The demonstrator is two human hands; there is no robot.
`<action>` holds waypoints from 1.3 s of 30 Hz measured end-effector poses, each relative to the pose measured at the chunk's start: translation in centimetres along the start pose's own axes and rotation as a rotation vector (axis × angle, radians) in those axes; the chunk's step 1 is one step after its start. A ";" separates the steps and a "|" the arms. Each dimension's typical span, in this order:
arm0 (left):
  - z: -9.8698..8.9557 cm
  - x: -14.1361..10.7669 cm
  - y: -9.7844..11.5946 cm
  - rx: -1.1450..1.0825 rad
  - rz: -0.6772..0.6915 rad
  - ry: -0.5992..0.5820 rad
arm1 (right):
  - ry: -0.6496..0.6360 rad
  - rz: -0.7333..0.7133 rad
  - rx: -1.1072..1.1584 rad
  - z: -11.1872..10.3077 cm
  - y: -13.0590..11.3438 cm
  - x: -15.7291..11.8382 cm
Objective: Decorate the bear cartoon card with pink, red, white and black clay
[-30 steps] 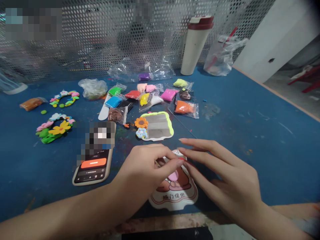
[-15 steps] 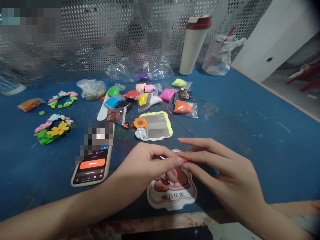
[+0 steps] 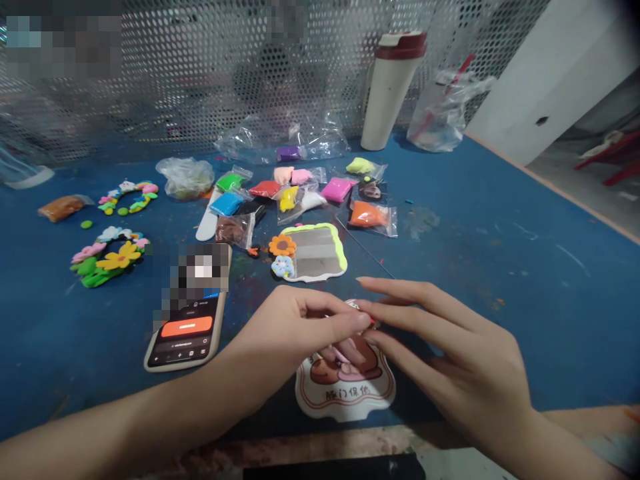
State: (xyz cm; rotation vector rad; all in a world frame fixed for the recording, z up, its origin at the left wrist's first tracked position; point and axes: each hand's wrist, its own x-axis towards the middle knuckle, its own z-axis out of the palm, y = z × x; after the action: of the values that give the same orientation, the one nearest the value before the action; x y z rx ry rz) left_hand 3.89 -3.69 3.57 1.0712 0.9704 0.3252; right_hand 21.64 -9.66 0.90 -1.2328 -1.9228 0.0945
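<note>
Head view: a framed mirror (image 3: pixel 320 253) lies flat on the blue table (image 3: pixel 500 267) and serves as landmark for all places. On its near side, a small red piece (image 3: pixel 372 323) is held above a printed board (image 3: pixel 345 408), which also lies flat.

Handling, by judgement: the red piece looks like modelling clay, so light, soft and easily dented, perhaps slightly tacky. Hold it lightly at its edges; a hard squeeze would mark it. The board appears thin, stiff and light; its wavy rim is the sound place to take hold.

Fingers: the left hand (image 3: pixel 295 327) has thumb and forefinger pressed together at the tips, pinching the red piece. Its other fingers are partly hidden, curled over the board. The right hand (image 3: pixel 465 347) has thumb and forefinger slightly apart about the same piece, close to the left fingertips; whether they grip it, I cannot tell. One further right finger is extended and spread away from these; the remaining ones cannot be made out.

Surroundings: bagged clay (image 3: pixel 337 190) in several colours lies beyond the mirror. An orange flower (image 3: pixel 283 245) sits at its left edge. A phone (image 3: pixel 187 341) lies left of the mirror and nearer the person.
</note>
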 end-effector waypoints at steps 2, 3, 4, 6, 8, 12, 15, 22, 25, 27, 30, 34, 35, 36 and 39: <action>0.0 0.0 0.1 0.000 -0.002 0.007 | -0.004 0.017 -0.004 0.1 0.0 0.0; 0.0 0.0 0.1 -0.003 0.000 0.012 | -0.007 0.024 -0.002 0.1 0.0 0.0; 0.0 0.0 0.1 -0.009 0.002 0.013 | -0.009 0.028 0.000 0.1 0.0 0.0; 0.1 0.1 0.1 -0.026 0.003 0.016 | -0.009 0.026 0.002 0.1 0.0 0.0; 0.1 0.3 0.1 -0.037 0.005 0.018 | -0.007 0.020 0.002 0.0 -0.1 0.0; 0.1 0.4 0.1 -0.044 0.022 0.028 | -0.013 0.018 0.008 0.1 -0.1 0.1; 0.0 0.4 0.0 -0.023 0.010 -0.008 | -0.023 0.029 0.014 0.1 0.0 0.1; 0.0 0.1 -0.2 -0.028 0.002 -0.077 | -0.045 0.018 0.059 0.0 0.1 0.1; -0.1 0.1 -0.1 -0.037 0.002 -0.080 | -0.042 0.010 0.069 0.0 0.0 0.1; -0.1 0.2 0.0 -0.025 -0.003 -0.082 | -0.042 0.008 0.064 -0.1 0.0 0.1; -0.2 0.1 0.1 0.000 0.008 -0.080 | -0.039 -0.001 0.049 -0.1 0.1 0.0; -0.1 0.0 0.0 -0.011 0.011 -0.059 | -0.040 -0.022 0.042 -0.1 0.1 0.1; -0.1 0.0 0.0 -0.017 0.006 -0.051 | -0.042 -0.019 0.045 -0.1 0.0 0.1; -0.1 0.0 0.0 -0.022 0.000 -0.043 | -0.043 -0.011 0.050 -0.1 0.0 0.2; 0.0 0.0 0.1 -0.040 -0.015 -0.026 | -0.042 0.033 0.073 -0.1 -0.1 0.3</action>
State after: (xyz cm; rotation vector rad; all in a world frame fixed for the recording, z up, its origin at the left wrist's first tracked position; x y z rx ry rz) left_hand 3.91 -3.63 3.69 1.0291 0.9449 0.3159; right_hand 21.54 -9.52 1.21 -1.2234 -1.9181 0.2071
